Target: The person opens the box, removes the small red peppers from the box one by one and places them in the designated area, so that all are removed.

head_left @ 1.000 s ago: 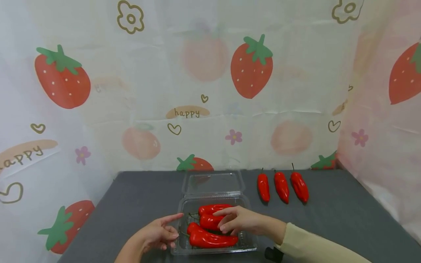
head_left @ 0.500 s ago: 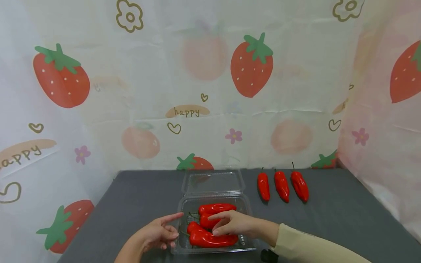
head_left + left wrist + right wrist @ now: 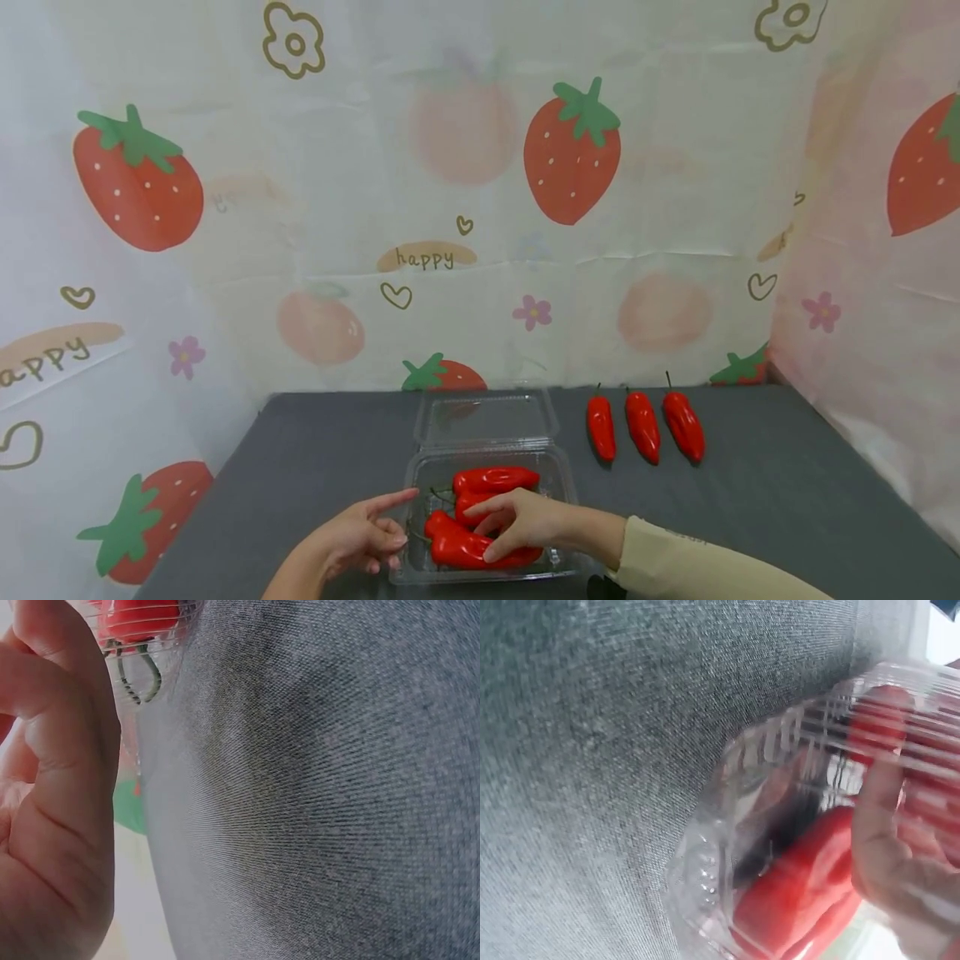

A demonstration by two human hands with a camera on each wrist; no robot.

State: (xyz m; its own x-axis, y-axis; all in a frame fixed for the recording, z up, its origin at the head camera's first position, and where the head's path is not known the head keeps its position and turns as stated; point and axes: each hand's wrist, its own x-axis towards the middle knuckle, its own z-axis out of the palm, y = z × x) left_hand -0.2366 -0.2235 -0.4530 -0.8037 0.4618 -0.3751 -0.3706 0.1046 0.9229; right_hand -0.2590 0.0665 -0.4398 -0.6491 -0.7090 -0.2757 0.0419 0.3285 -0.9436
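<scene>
A clear plastic clamshell box lies with its lid tipped back. Inside are red peppers: a back one, a middle one and a front one. My right hand is over the box, its thumb on the front pepper and its curved fingers on the far side, partly hiding the middle one. Through the clear wall, the right wrist view shows a red pepper beside my fingers. At the left rim is my left hand, index finger extended along the edge, other fingers loosely bent, holding nothing.
Three more red peppers lie in a row at the back right, the nearest one leftmost. The open lid lies behind the box. A grey cloth covers the table; a printed curtain stands behind.
My right hand has moved from the middle pepper toward the front one and slightly left. The front pepper has shifted slightly. My left hand stays at the box's left edge.
</scene>
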